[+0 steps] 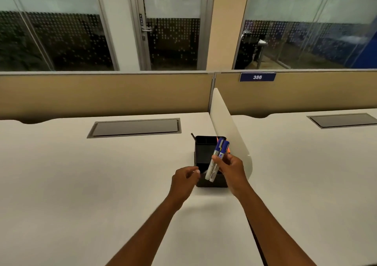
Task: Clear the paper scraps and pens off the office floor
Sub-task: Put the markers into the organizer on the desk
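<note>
The right hand [231, 170] pinches two markers [216, 161] side by side between thumb and fingers, gripping them about halfway along their bodies. Both markers have blue caps and white barrels; the caps point up and away, over the open top of a black pen holder [204, 153], and the white ends slant down towards the person, in front of the holder's near wall. Something orange shows just behind the caps, too hidden to make out.

The left hand [184, 179] is just to the left of the holder's lower front corner, fingers loosely curled with the thumb and fingertips drawn near each other. It is blurred, and whether it touches the holder or holds anything small cannot be told; nothing is clearly seen in it.

The pen holder stands upright on a white desk [81, 174], right beside a low white divider panel [226, 127] that separates this desk from the next one. A thin dark stick [192, 135] pokes up at the holder's far left corner. A grey rectangular cable hatch [135, 127] is set into the desk behind and to the left of the holder. A tan partition wall runs along the back, carrying a blue plate marked 386 [257, 77], with glass office walls beyond
</note>
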Demonstrator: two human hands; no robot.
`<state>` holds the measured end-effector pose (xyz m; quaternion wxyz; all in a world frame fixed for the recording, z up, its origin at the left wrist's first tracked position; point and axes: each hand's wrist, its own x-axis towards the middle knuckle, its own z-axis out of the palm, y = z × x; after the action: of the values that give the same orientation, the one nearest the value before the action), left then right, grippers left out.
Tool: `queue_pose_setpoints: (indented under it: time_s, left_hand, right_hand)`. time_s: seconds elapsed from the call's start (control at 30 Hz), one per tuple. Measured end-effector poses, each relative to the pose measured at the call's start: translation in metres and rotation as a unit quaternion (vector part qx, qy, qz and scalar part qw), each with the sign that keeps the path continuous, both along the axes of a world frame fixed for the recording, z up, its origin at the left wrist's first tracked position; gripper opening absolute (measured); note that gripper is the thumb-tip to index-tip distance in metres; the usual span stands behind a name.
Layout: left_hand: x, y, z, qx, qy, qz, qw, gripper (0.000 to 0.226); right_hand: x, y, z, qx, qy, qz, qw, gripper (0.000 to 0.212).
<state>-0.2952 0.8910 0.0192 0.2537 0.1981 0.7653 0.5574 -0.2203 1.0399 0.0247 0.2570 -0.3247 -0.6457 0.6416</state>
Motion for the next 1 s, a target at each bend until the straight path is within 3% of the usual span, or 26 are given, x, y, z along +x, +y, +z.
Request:
queue_pose_setpoints:
  time_s: [0.13, 0.37, 0.7, 1.0]
  left_hand:
    - [-0.02, -0.008, -0.013, -0.004, -0.033, 0.043, 0.999, 0.03]
    - [-0.046, -0.046, -0.042, -0.047, -0.065, 0.063, 0.995, 0.023]
    - [-0.068, -0.083, -0.074, -0.103, -0.068, 0.054, 0.991, 0.019]
    - [-0.073, -0.094, -0.075, -0.086, -0.075, 0.023, 0.993, 0.019]
  right_hand:
    - [-0.019, 0.014, 0.003, 0.013, -0.001, -0.05, 0.999, 0.033]
    - [-0.05, 0.007, -0.013, 0.018, -0.006, -0.088, 0.996, 0.009]
    - [-0.063, -0.008, -0.045, 0.072, -0.073, -0.109, 0.989, 0.019]
    - [-0.063, -0.021, -0.045, 0.099, -0.107, -0.151, 0.978, 0.048]
